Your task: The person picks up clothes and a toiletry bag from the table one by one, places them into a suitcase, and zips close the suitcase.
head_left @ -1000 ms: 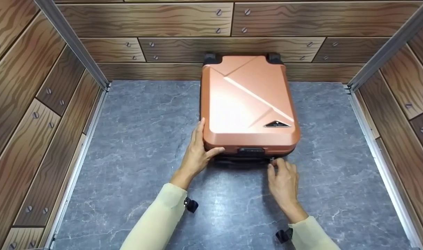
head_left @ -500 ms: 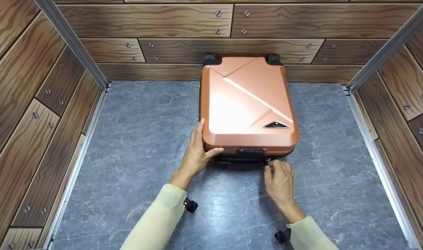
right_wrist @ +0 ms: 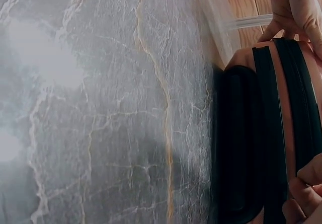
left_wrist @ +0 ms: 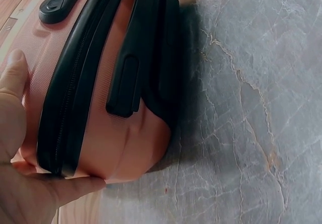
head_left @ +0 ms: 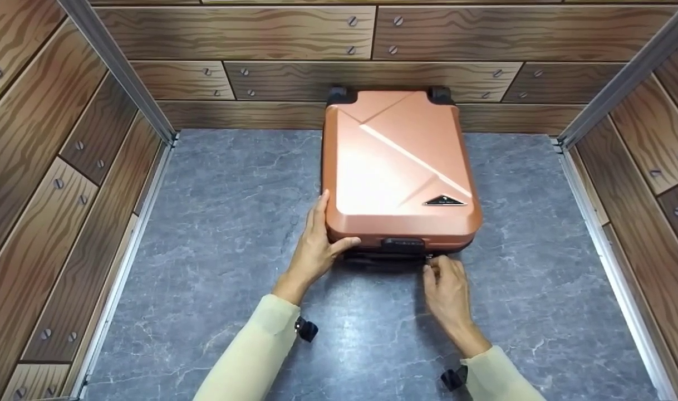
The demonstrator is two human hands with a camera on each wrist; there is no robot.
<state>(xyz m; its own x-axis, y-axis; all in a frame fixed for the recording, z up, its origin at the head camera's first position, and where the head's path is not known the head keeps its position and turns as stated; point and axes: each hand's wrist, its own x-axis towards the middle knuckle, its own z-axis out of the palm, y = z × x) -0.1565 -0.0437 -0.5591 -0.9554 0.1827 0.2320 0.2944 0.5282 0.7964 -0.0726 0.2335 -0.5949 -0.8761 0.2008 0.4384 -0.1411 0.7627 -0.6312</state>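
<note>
An orange hard-shell suitcase [head_left: 400, 150] lies flat on the grey floor, with its wheels toward the back wall. At its near left corner my left hand [head_left: 311, 250] grips the shell; the thumb [left_wrist: 15, 75] lies on the near end and the fingers run along the side. My right hand [head_left: 449, 289] pinches a small zipper pull [head_left: 429, 257] at the near end, right of the black lock [head_left: 403, 244]. The pull is mostly hidden by the fingertips. The black zipper band [left_wrist: 68, 98] looks closed along the visible stretch, beside a black carry handle [left_wrist: 132, 58].
Wood-patterned panels [head_left: 294, 33] form a wall behind the suitcase, with its wheels [head_left: 339, 94] close to it. Similar panels and metal rails [head_left: 130, 250] border the floor left and right. Grey marbled floor [head_left: 233, 184] surrounds the suitcase.
My right hand has slid a little left along the near end, and the zipper pull has moved with it. My left hand and the suitcase stay in place.
</note>
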